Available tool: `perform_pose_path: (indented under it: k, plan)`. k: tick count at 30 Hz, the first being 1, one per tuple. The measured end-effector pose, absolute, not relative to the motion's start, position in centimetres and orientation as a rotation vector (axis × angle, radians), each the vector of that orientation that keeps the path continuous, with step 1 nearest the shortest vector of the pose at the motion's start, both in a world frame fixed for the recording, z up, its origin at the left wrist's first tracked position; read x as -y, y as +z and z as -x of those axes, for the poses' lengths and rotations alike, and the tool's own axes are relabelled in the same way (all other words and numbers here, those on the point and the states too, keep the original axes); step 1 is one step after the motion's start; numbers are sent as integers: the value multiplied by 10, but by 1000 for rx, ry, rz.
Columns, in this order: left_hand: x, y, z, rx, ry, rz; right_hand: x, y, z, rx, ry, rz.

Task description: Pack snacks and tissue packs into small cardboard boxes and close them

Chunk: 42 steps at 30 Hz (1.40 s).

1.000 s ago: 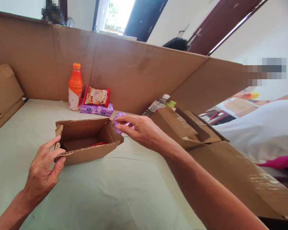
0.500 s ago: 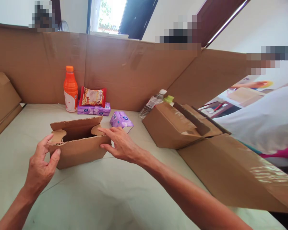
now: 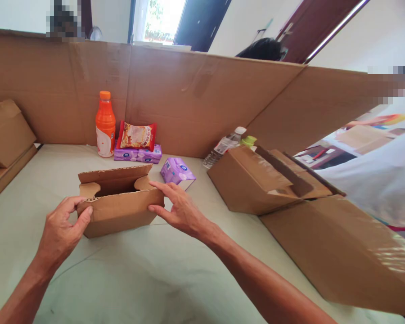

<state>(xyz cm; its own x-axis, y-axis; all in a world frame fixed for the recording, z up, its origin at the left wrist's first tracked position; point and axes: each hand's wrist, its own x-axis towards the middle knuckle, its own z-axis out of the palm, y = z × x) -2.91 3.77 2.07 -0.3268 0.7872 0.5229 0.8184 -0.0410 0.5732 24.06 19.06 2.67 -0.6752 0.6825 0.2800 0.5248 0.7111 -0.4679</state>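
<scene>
A small cardboard box [image 3: 121,213] stands on the pale green cloth with its top open and its side flaps folded inward. My left hand [image 3: 62,229] grips the box's left end, thumb against the front wall and fingers over the edge. At the opposite corner is my right hand [image 3: 180,207], its thumb on the front and its fingers at the right flap. Behind the box lies a purple tissue pack [image 3: 178,172]. The inside of the box is dark, so its contents cannot be made out.
An orange drink bottle [image 3: 105,126] stands by the cardboard wall [image 3: 175,103]. Beside it a red snack packet [image 3: 137,136] rests on purple tissue packs [image 3: 125,155]. A clear bottle [image 3: 222,146] leans behind a larger open carton [image 3: 238,184]. More cardboard [image 3: 8,130] is at left.
My left fingers have closed onto the box's left edge. The whole scene has shifted slightly right in view; the right hand keeps its place on the box.
</scene>
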Motion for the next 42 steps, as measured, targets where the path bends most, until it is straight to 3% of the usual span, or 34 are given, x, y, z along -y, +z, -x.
perform_pose_path:
  k: [9, 14, 18, 27, 33, 39, 42]
  plan:
    - [-27, 9, 18, 2035, -1339, 1740, -210, 85, -201, 2534, 212, 604]
    - [-29, 9, 21, 2123, -1293, 1694, -222, 71, -185, 2718, 369, 640]
    - [-44, 4, 27, 1940, -1279, 1665, -218, 56, -200, 2794, 524, 522]
    - [-64, -9, 43, 1853, -1275, 1914, -224, 62, -188, 2971, 326, 411]
    - [-72, -14, 62, 1810, -1205, 1975, -238, 65, -177, 3092, 413, 358]
    - [-74, -20, 55, 1857, -1335, 2017, -192, 60, -214, 3029, 110, 409]
    - [-81, -15, 25, 1901, -1405, 2032, -173, 62, -246, 3034, 143, 506]
